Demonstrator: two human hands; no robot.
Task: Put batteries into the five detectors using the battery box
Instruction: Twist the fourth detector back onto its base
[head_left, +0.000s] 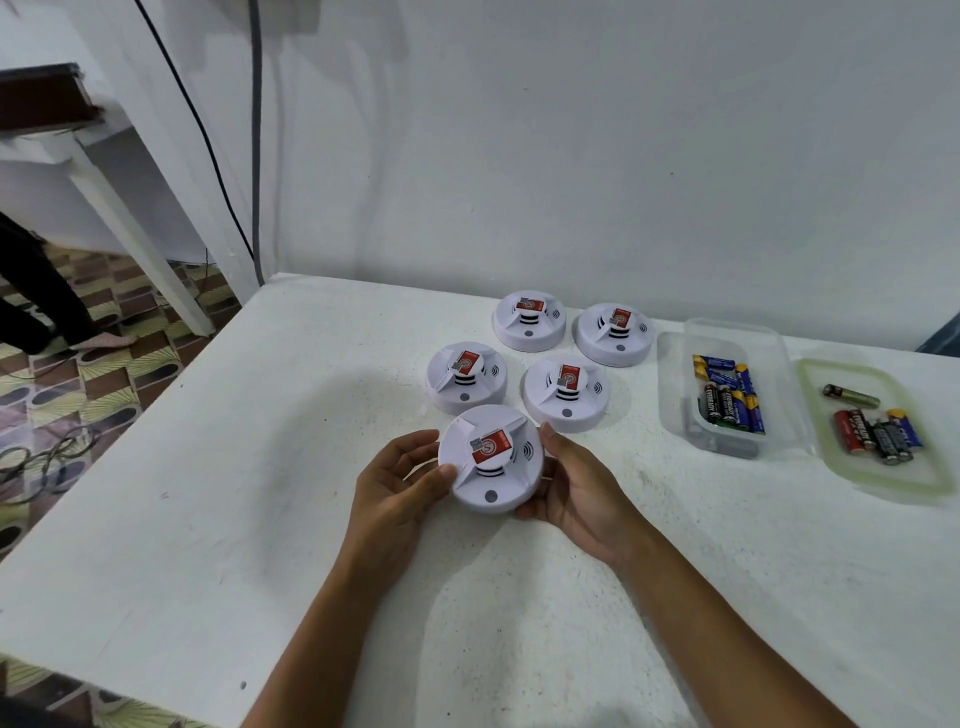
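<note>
Held detector (491, 460): face-up, lifted just above table (208, 493), nearest of five.
Left hand (400, 480): fingers curled round its left rim.
Right hand (571, 483): cups right rim.
Battery box (724, 392): open, right — well apart.
Handling: likely flip over, twist base off — steady grip.

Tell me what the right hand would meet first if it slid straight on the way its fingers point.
The right hand, gripping the held detector, points up and away. The front right detector looks first in line, though depth is unclear from one view.
</note>
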